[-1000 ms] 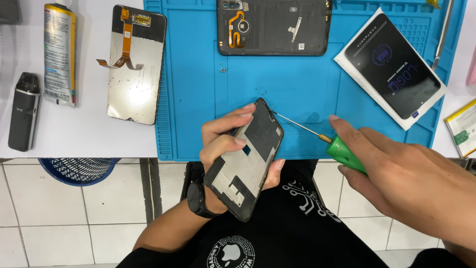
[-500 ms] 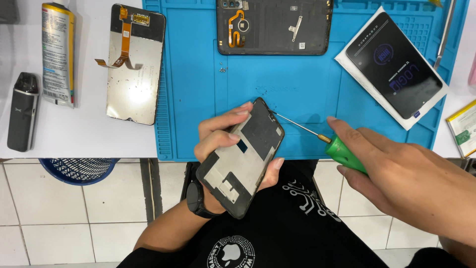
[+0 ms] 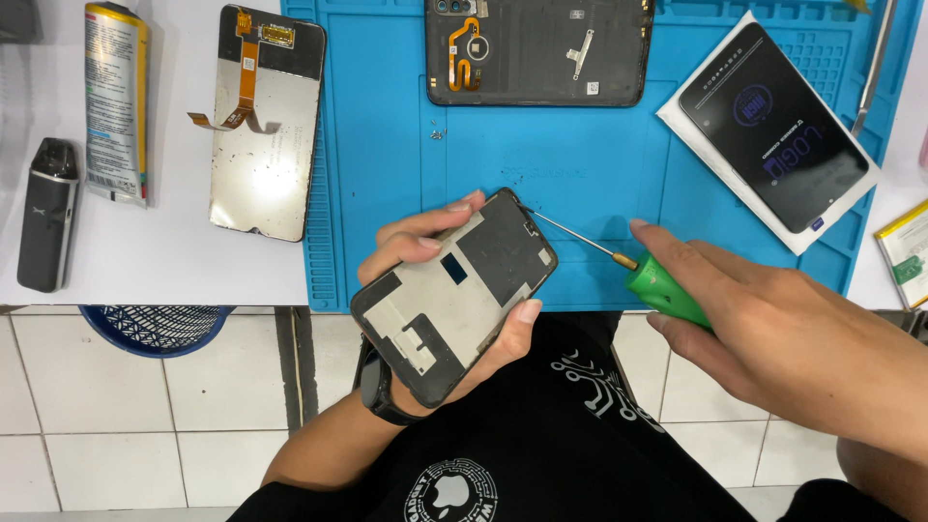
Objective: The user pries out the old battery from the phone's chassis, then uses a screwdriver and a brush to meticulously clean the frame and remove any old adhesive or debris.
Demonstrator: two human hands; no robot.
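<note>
Left hand (image 3: pixel 425 253) fingers clasping phone frame (image 3: pixel 454 295) off the bench (image 3: pixel 145 261) edge. Right hand (image 3: pixel 783 329) fingers gripping green screwdriver (image 3: pixel 650 278), tip at frame's top corner; bare blue mat (image 3: pixel 599 164) beyond.

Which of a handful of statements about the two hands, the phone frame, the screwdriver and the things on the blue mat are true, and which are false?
1. The left hand holds a dark, bare phone frame tilted above the table edge. True.
2. The right hand grips a red-handled screwdriver. False: the screwdriver has a green handle.
3. The screwdriver's thin metal tip reaches the upper corner of the phone frame. True.
4. The opened black phone back lies on the white tabletop. False: it lies on the blue silicone work mat.
5. The detached silver display panel, orange flex cable attached, lies left of the mat. True.
6. The lit dark smartphone on its white box lies at the left. False: it is at the mat's right end.
</note>
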